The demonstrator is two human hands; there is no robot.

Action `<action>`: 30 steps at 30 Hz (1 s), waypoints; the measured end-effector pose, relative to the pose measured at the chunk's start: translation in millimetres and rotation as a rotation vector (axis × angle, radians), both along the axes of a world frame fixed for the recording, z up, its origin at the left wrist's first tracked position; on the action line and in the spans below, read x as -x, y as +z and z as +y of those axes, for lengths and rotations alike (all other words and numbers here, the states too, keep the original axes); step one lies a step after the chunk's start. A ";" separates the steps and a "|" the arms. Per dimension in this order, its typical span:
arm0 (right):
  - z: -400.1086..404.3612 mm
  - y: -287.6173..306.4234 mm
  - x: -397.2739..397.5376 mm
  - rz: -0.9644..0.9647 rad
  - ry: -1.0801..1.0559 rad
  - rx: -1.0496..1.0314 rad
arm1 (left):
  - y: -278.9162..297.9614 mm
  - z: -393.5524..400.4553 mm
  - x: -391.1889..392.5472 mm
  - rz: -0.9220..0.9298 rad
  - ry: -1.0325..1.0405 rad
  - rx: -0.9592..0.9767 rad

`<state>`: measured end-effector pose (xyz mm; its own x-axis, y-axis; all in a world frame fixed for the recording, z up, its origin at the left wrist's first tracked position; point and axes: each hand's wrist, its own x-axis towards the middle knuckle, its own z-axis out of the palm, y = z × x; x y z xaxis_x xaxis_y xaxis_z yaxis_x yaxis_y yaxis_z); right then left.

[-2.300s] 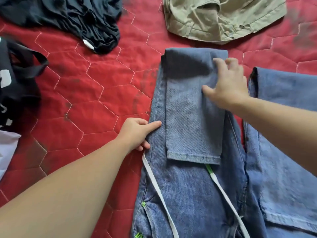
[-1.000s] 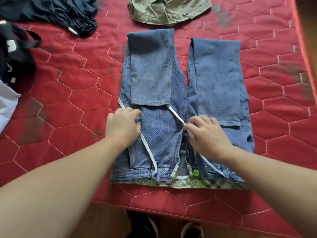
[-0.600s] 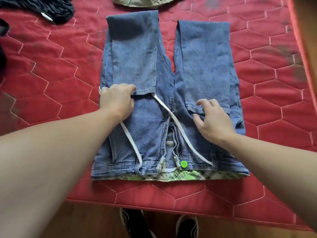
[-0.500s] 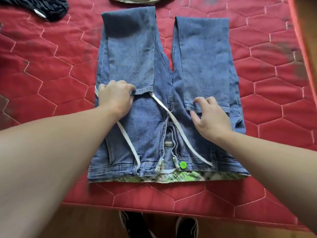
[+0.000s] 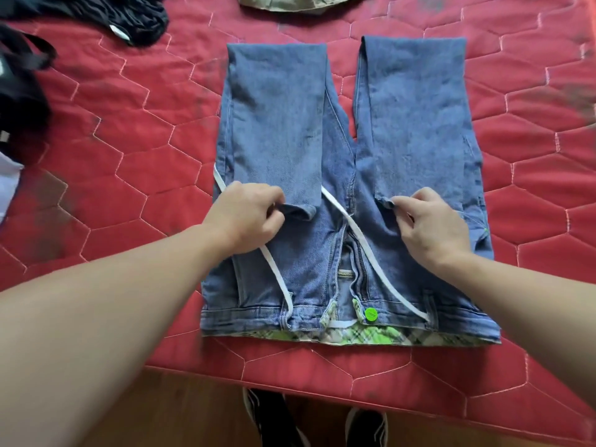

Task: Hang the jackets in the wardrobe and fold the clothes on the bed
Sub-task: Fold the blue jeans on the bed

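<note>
Blue jeans (image 5: 335,259) lie flat on the red quilted bed (image 5: 135,162), waistband toward me, both legs folded back over the thighs. A white strap (image 5: 361,240) crosses the front and a green button (image 5: 371,314) sits at the waistband. My left hand (image 5: 248,214) pinches the hem of the left folded leg. My right hand (image 5: 432,224) pinches the hem of the right folded leg.
A black garment (image 5: 129,17) lies at the far left, a khaki garment (image 5: 290,1) at the top edge. A black bag (image 5: 19,101) and something white (image 5: 6,182) sit at the left. The bed's front edge (image 5: 322,382) is near me, wooden floor and shoes (image 5: 364,427) below.
Both hands have closed their fingers on the leg hems, which were only touched before. The view has shifted slightly, showing more of the bed at the left.
</note>
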<state>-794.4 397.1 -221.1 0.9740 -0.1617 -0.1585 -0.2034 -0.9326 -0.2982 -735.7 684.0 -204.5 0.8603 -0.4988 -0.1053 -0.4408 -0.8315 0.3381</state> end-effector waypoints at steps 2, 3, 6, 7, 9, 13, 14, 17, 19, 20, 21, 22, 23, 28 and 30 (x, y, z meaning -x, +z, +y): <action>1.9 0.8 1.5 0.026 0.030 0.022 | -8.1 -7.9 7.7 0.050 0.018 -0.118; 3.5 1.8 3.9 0.027 0.067 0.034 | -11.4 -11.8 13.0 0.055 0.040 -0.156; 9.1 6.2 24.2 -0.026 0.298 0.109 | -14.1 -20.1 38.8 0.011 0.067 -0.164; 11.8 8.8 35.0 -0.047 0.374 0.126 | -13.9 -22.0 51.5 0.009 0.028 -0.167; 17.1 13.1 59.6 -0.035 0.498 0.140 | -11.7 -24.8 81.2 0.047 -0.086 -0.192; 17.3 19.7 104.4 0.196 0.668 0.199 | -4.3 -28.4 127.5 0.194 -0.188 -0.328; 15.3 20.4 112.4 0.246 0.692 0.228 | -4.0 -27.8 134.5 0.227 -0.206 -0.367; 7.7 22.0 124.7 0.278 0.666 0.286 | -5.6 -25.2 150.0 0.224 -0.224 -0.482; 0.6 24.0 123.4 0.283 0.645 0.324 | -4.2 -28.5 155.2 0.209 -0.174 -0.550; -3.4 24.4 121.4 0.276 0.645 0.341 | -3.5 -31.8 156.2 0.193 -0.155 -0.572; -7.2 25.1 118.0 0.261 0.636 0.337 | -2.4 -35.3 155.4 0.167 -0.144 -0.583; -10.5 26.3 114.1 0.237 0.600 0.285 | -0.8 -38.3 152.7 0.134 -0.137 -0.581; -12.6 29.4 109.2 0.201 0.537 0.202 | 1.9 -40.6 148.7 0.105 -0.124 -0.568; -24.5 50.7 72.0 0.091 0.298 0.015 | 29.0 -43.6 108.1 0.159 0.048 -0.438; -27.4 61.3 52.7 0.100 0.247 0.012 | 42.7 -44.9 82.0 0.163 0.096 -0.400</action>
